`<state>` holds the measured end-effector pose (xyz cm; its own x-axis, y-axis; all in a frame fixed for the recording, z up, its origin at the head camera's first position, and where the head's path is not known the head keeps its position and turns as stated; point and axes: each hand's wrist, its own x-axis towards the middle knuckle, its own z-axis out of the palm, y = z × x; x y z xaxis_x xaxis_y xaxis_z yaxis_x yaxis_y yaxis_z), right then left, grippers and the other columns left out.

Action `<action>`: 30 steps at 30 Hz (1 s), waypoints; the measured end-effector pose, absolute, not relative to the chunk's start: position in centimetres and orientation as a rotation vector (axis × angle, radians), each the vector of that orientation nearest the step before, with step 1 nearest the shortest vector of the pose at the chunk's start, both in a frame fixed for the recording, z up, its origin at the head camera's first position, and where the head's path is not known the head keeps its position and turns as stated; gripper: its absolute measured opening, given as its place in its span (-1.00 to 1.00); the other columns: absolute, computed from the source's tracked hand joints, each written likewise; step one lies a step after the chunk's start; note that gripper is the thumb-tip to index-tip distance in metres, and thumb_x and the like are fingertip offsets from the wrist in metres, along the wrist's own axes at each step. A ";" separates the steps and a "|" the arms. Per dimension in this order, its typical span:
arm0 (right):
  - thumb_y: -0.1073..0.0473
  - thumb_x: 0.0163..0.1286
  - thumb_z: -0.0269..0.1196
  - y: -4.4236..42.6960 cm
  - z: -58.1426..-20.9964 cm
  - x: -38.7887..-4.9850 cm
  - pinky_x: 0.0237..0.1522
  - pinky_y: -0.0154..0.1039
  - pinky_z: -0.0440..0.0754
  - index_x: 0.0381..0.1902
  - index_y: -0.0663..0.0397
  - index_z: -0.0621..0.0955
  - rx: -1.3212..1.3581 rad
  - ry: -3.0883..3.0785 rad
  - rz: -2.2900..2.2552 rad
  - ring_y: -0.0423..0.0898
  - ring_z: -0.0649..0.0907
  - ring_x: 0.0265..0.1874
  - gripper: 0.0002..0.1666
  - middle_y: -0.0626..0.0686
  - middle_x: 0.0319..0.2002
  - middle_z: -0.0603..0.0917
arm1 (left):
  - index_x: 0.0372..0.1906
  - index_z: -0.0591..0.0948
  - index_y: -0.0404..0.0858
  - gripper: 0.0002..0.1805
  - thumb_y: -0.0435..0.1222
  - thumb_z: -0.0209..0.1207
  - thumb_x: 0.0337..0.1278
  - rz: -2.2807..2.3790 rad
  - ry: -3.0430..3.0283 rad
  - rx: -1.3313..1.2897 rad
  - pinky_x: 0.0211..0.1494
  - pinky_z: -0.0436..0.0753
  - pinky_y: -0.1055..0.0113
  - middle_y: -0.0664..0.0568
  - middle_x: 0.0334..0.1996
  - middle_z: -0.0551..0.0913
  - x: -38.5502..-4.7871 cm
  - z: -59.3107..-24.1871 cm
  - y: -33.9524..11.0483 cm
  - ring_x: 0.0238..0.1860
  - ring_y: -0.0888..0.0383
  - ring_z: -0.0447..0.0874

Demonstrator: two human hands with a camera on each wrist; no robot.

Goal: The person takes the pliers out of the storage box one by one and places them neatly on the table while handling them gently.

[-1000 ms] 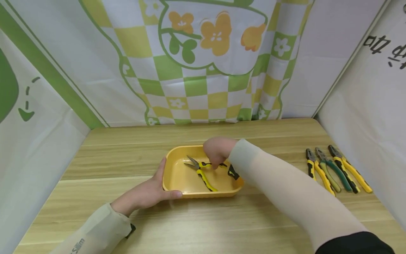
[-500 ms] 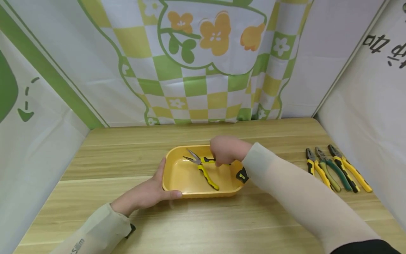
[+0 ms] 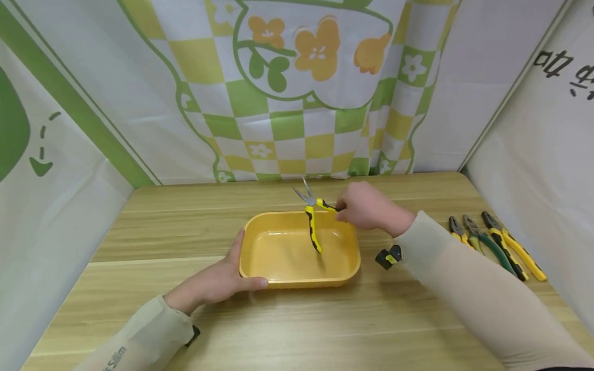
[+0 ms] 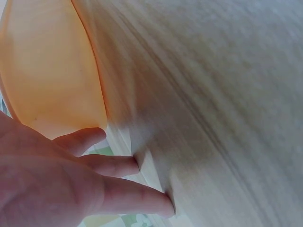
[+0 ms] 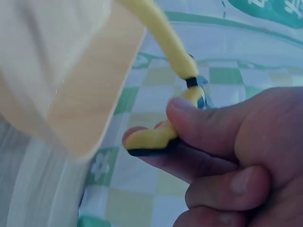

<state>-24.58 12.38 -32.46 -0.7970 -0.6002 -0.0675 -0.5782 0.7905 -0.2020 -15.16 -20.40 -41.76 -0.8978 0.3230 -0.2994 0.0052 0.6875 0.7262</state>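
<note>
In the head view, my right hand (image 3: 368, 206) pinches one handle of a pair of needle-nose pliers (image 3: 311, 201) with yellow and black grips. The pliers hang spread above the back part of a yellow plastic box (image 3: 278, 252), nose toward the curtain. The right wrist view shows the thumb and forefinger on the yellow handle (image 5: 163, 40), the other fingers curled. My left hand (image 3: 220, 281) lies around the box's front left corner, thumb along the front wall. In the left wrist view, straight fingers (image 4: 135, 196) reach down to the table beside the box (image 4: 52, 66).
Three pairs of pliers lie side by side at the table's right: one yellow and black (image 3: 458, 232), one green-handled (image 3: 492, 247), one larger yellow and black (image 3: 512, 247). The wooden table (image 3: 297, 330) ends at a checked curtain (image 3: 287, 123), with fabric walls at both sides.
My right hand has lifted the needle-nose pliers out of the box, up and to the right, leaving its floor bare. My left hand stays at the box's corner.
</note>
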 end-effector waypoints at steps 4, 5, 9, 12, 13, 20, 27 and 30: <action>0.17 0.41 0.29 14.5 -32.0 -24.7 -0.42 -0.19 0.49 -0.41 0.04 0.77 -0.833 2.876 -0.390 -0.15 0.50 -0.61 -0.80 -0.13 -0.62 0.60 | 0.53 -0.55 -0.17 0.51 0.24 0.40 -0.05 1.059 2.496 0.254 0.33 0.27 -0.11 -0.45 0.48 0.02 -15.2 -41.8 -20.4 0.24 -0.12 0.38; 0.18 0.41 0.28 15.0 -31.9 -24.7 -0.41 -0.18 0.49 -0.41 0.03 0.77 -0.820 2.886 -0.410 -0.15 0.51 -0.61 -0.80 -0.14 -0.61 0.61 | 0.53 -0.55 -0.16 0.51 0.25 0.39 -0.05 1.057 2.497 0.253 0.33 0.27 -0.11 -0.45 0.48 0.02 -15.2 -41.9 -20.4 0.24 -0.12 0.38; 0.23 0.41 0.25 17.0 -31.8 -24.4 -0.41 -0.17 0.47 -0.48 0.01 0.74 -0.762 2.925 -0.453 -0.11 0.50 -0.58 -0.75 -0.14 -0.61 0.61 | 0.53 -0.55 -0.16 0.51 0.24 0.39 -0.05 1.058 2.494 0.254 0.33 0.26 -0.11 -0.45 0.48 0.01 -15.2 -41.8 -20.4 0.25 -0.12 0.37; 0.25 0.41 0.22 18.6 -31.9 -24.0 -0.46 -0.19 0.42 -0.50 0.01 0.72 -0.696 2.936 -0.470 -0.10 0.46 -0.61 -0.73 -0.12 -0.64 0.57 | 0.53 -0.55 -0.16 0.50 0.24 0.39 -0.03 1.055 2.494 0.265 0.33 0.27 -0.11 -0.44 0.48 0.02 -15.2 -41.8 -20.5 0.25 -0.12 0.37; 0.25 0.41 0.22 19.1 -32.0 -23.8 -0.49 -0.19 0.41 -0.51 0.02 0.71 -0.677 2.938 -0.473 -0.09 0.45 -0.63 -0.73 -0.11 -0.65 0.56 | 0.53 -0.56 -0.16 0.50 0.24 0.39 -0.03 1.053 2.494 0.269 0.33 0.28 -0.11 -0.44 0.48 0.01 -15.2 -41.8 -20.5 0.25 -0.12 0.37; 0.25 0.45 0.18 22.3 -33.4 -22.7 -0.54 -0.21 0.37 -0.47 0.06 0.71 -0.562 2.928 -0.390 -0.10 0.41 -0.65 -0.73 -0.10 -0.61 0.58 | 0.53 -0.57 -0.14 0.49 0.24 0.39 -0.02 1.047 2.492 0.263 0.30 0.31 -0.12 -0.45 0.48 0.01 -15.2 -41.7 -20.5 0.21 -0.10 0.41; 0.25 0.42 0.20 24.3 -35.8 -21.5 -0.58 -0.23 0.35 -0.59 0.02 0.63 -0.507 2.888 -0.306 -0.14 0.37 -0.70 -0.67 -0.11 -0.68 0.49 | 0.53 -0.56 -0.18 0.51 0.23 0.40 -0.04 1.052 2.495 0.249 0.30 0.30 -0.11 -0.48 0.47 0.03 -15.2 -41.6 -20.3 0.18 -0.10 0.42; 0.26 0.42 0.20 24.6 -36.9 -21.1 -0.58 -0.23 0.34 -0.61 0.04 0.63 -0.480 2.845 -0.302 -0.16 0.34 -0.71 -0.65 -0.10 -0.72 0.46 | 0.53 -0.56 -0.17 0.50 0.23 0.40 -0.03 1.045 2.497 0.248 0.29 0.32 -0.10 -0.48 0.46 0.06 -15.2 -41.6 -20.3 0.15 -0.08 0.44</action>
<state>-21.09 24.61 -36.88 -0.9171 -0.3448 -0.2001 -0.2951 0.9247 -0.2407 -15.21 -20.27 -41.62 -0.8957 0.3186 -0.3103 0.0025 0.7013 0.7129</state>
